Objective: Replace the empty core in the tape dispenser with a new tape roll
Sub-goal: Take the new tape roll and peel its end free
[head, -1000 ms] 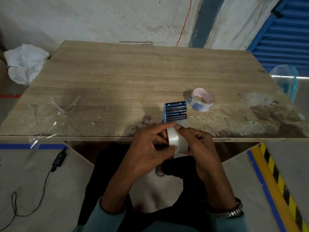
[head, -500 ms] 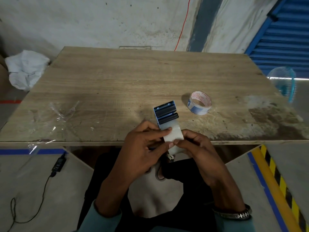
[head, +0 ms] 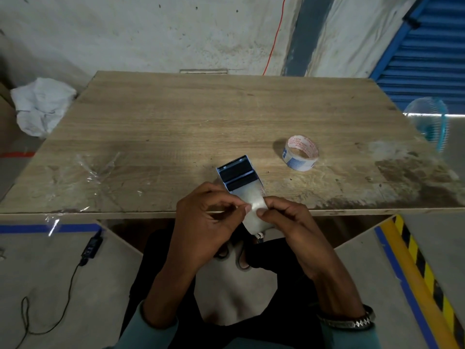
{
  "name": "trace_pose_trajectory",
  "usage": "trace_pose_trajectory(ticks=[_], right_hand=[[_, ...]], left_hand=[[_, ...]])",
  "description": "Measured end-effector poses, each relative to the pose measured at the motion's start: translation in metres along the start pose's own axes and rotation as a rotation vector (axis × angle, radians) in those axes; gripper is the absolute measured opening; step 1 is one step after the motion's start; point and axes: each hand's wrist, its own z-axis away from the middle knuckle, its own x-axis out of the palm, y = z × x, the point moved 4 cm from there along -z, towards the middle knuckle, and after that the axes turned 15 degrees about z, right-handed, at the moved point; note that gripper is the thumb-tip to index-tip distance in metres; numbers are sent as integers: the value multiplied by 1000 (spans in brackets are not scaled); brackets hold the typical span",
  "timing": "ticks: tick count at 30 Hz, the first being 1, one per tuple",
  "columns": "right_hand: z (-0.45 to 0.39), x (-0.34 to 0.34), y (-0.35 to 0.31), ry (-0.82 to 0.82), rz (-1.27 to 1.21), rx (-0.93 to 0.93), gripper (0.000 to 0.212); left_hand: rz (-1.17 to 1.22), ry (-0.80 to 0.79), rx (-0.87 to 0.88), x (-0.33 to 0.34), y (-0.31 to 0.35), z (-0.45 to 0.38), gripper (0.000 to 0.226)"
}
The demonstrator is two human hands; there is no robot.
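A blue tape dispenser [head: 238, 174] with black rollers and a toothed blade juts over the near edge of the wooden table [head: 201, 117], its blade end pointing away from me. A clear new tape roll [head: 254, 209] sits in its body. My left hand [head: 208, 222] grips the dispenser from the left, thumb and forefinger pinched on the roll's surface. From the right, my right hand [head: 289, 222] pinches the same spot. The handle is hidden under my hands. The empty core [head: 300, 153], white with red and blue print, lies on the table to the right.
Crumpled clear film [head: 100, 172] lies on the table's left part. A white bag [head: 42, 104] sits on the floor at the left, a black cable with adapter [head: 90, 248] below it. A blue fan [head: 430, 122] stands at the right, near a yellow-black floor stripe [head: 422, 273].
The dispenser has moved forward over the table edge and turned its blade end left. My fingers shifted from cupping the roll to pinching its top surface.
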Motion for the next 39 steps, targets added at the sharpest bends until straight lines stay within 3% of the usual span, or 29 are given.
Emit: trace_pose_trajectory(ticks=[5, 10, 23, 33, 39], right_hand=[[1, 7, 1, -24, 3, -20, 26], [-2, 6, 5, -55, 14, -53, 27], [1, 4, 6, -42, 62, -75, 26], [4, 3, 4, -26, -29, -11, 21], [-3, 9, 5, 109, -154, 186, 20]], left_hand=[[250, 128, -345, 5, -14, 6, 26], [409, 137, -462, 4, -21, 5, 19], [418, 163, -413, 3, -22, 12, 26], [89, 71, -79, 1, -11, 21, 22], [99, 36, -4, 8, -11, 22, 14]])
